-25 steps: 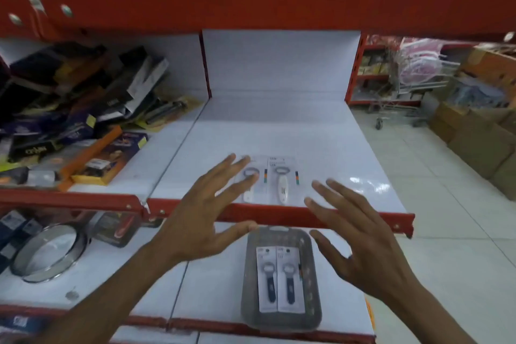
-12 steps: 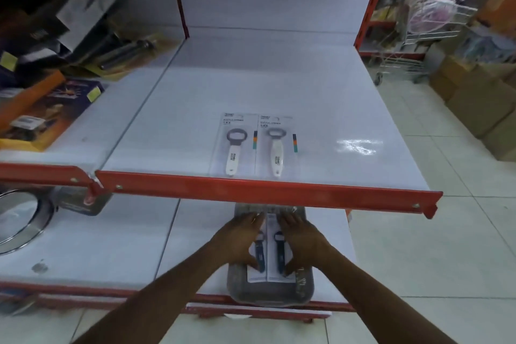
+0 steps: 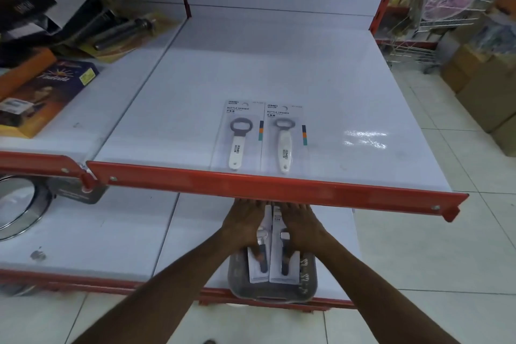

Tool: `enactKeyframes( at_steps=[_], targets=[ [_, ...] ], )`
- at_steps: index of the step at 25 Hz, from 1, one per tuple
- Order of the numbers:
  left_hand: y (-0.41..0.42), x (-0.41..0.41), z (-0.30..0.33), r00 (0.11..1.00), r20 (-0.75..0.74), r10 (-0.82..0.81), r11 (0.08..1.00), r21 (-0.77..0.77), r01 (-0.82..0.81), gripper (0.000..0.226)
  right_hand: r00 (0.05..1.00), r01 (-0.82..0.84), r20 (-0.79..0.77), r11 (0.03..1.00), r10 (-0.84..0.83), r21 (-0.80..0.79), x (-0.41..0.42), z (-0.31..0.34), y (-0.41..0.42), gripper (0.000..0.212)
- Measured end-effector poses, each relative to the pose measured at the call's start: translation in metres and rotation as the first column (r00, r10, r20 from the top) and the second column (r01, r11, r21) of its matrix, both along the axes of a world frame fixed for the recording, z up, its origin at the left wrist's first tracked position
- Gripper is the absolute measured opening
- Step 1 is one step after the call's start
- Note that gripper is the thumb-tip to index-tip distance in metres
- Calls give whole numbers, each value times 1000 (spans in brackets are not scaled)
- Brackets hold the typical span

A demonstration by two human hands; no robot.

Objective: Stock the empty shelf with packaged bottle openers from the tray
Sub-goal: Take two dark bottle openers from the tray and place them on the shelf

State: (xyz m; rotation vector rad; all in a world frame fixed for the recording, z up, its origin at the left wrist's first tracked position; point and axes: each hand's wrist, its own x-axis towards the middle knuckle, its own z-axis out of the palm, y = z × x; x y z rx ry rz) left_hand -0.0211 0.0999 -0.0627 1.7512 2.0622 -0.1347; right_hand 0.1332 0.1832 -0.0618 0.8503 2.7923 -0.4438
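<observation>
Lower centre: left hand (image 3: 245, 225) and right hand (image 3: 300, 227) each clasp a packaged opener (image 3: 261, 257) above the tray (image 3: 308, 278); either could snag the shelf's red lip (image 3: 279, 187) overhead.

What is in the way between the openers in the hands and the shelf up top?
The shelf's red front edge sits right above both hands: the left hand and right hand each grip a dark-handled packaged opener over the grey tray. They must come out around that edge. Beyond it, only two white openers lie on the shelf.
</observation>
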Motion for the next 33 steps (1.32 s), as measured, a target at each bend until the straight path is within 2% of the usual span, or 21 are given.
enactKeyframes(
  at_steps=[1,3,5,7,8,11,13,16,19,21,23,25,27,29,31,33],
  targets=[
    [-7,1,6,1000,-16,8,998,56,-7,125,996,62,-59,997,-65,-51,5,10,-2,101],
    [-28,5,15,989,110,93,983,149,-109,107,966,162,-176,974,-189,-158,19,31,-7,65],
    [-57,12,37,951,263,163,957,193,-218,65,949,170,-235,969,-209,-177,37,64,-25,29],
    [-82,17,56,918,352,181,936,225,-271,21,929,173,-286,960,-233,-222,49,92,-43,18],
    [-93,20,73,899,398,182,918,258,-300,17,909,175,-334,956,-249,-237,56,110,-51,16],
    [-117,25,139,850,504,155,802,438,-407,32,792,183,-535,950,-295,-254,78,173,-67,16],
    [-120,24,189,789,609,80,698,531,-481,41,671,180,-660,938,-337,-296,89,218,-69,21],
    [-102,21,243,669,742,-40,627,540,-562,47,472,150,-773,903,-423,-403,97,270,-52,25],
    [-60,13,276,646,759,-86,557,574,-601,46,403,182,-829,921,-388,-343,92,306,-12,23],
    [-24,8,287,628,773,-93,541,568,-619,43,360,187,-831,905,-424,-381,87,316,24,20],
    [14,4,290,610,790,-65,554,537,-637,41,372,188,-810,891,-454,-413,78,314,61,16],
    [46,4,284,569,822,-2,591,460,-663,39,451,189,-752,875,-481,-446,67,303,93,16],
    [72,5,274,565,822,66,612,414,-674,41,530,241,-690,867,-494,-436,58,289,118,19],
    [88,6,263,630,764,140,621,428,-657,45,584,300,-636,862,-504,-408,53,274,136,19],
    [97,8,254,739,648,185,652,481,-586,48,634,318,-606,877,-480,-361,49,259,147,17],
    [99,8,249,848,498,180,716,525,-460,53,728,330,-563,920,-391,-212,49,249,150,21]
  ],
)
